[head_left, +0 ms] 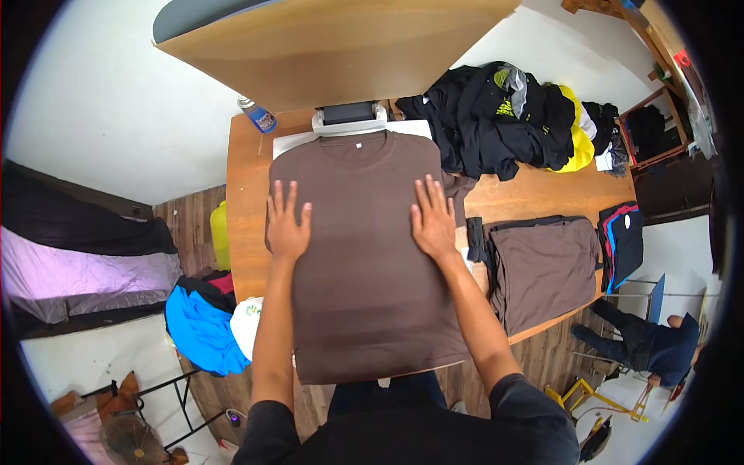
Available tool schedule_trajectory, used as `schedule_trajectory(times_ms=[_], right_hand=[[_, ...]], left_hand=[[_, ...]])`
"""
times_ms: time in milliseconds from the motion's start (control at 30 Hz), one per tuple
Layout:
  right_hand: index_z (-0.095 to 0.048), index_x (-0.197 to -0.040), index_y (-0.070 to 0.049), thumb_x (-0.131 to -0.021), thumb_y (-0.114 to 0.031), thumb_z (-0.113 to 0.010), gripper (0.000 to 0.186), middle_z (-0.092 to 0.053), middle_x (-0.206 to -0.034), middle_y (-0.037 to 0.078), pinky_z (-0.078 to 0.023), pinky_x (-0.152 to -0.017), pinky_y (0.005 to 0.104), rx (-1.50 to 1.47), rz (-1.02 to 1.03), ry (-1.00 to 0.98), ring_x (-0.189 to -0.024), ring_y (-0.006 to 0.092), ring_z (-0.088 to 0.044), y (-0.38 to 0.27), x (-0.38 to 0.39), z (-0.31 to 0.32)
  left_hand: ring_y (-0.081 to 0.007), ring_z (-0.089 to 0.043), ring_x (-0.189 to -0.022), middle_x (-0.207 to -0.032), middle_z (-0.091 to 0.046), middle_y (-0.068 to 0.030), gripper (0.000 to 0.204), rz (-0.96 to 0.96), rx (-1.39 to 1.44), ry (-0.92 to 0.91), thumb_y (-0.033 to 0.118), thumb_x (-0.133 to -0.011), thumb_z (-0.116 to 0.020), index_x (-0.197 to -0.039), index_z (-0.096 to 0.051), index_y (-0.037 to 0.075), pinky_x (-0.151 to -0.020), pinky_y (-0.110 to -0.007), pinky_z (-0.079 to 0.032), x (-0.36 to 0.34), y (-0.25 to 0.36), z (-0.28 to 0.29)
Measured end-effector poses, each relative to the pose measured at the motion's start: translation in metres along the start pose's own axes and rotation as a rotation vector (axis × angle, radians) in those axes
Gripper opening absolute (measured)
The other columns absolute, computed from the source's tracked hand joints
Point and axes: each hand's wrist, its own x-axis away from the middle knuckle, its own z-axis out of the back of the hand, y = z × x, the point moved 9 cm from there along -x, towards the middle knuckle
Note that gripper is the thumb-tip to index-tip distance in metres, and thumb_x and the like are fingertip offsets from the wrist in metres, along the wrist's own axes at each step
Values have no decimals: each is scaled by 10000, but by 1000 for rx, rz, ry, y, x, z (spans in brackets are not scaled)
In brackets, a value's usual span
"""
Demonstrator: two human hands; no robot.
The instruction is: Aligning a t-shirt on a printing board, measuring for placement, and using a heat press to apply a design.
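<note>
A brown T-shirt (360, 256) lies spread over a white board (418, 129), its collar at the far end and its hem toward me. My left hand (289, 225) rests flat on the shirt's left side with the fingers stretched out. On the right side, below the shoulder, my right hand (434, 221) lies flat too, fingers extended. Neither hand grips anything. The shirt covers most of the board and hangs past its near edge.
A large tan panel (333, 58) rises beyond the shirt. Black garments (496, 124) are heaped at the far right; folded brown shirts (546, 267) lie nearer. A spray can (257, 115) stands far left. Blue cloth (203, 329) hangs at left. Another person (659, 341) is at the right.
</note>
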Motion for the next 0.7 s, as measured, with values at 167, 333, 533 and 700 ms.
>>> schedule_trajectory(times_ms=[167,333,533,700], right_hand=[[-390,-1582,-145,-1056,-310,-479,558,-355,-1646,120,-259,-1215,545,-268,-209,109,-1502,381,-332,57,-33,-1],[-400,-1558,-49,-1038,-261,-513,573,-303,-1645,215,-247,-1233,510,-254,100,37,-1507,418,-303,16,-67,2],[-360,-1581,-56,-1050,-258,-488,582,-220,-1677,219,-228,-1246,481,-241,52,20,-1530,411,-257,-2,-67,-13],[-318,-1594,-45,-1067,-354,-465,628,-335,-1644,178,-262,-1228,487,-344,-192,25,-1507,379,-326,47,-63,-28]], left_hand=[[-433,-398,-1443,-1624,-333,-231,550,57,97,138,344,-1056,-520,-1565,-422,159,-1191,-467,-316,-20,-37,18],[-470,-388,-1434,-1605,-334,-272,570,36,-102,75,361,-1049,-537,-1570,-412,165,-1184,-474,-327,-30,-4,3],[-448,-364,-1463,-1592,-355,-269,619,69,217,-3,328,-1074,-517,-1616,-306,116,-1188,-457,-326,-39,-28,-2],[-446,-370,-1463,-1582,-370,-283,663,87,319,-63,351,-1066,-535,-1625,-271,109,-1186,-444,-333,-38,-29,-6]])
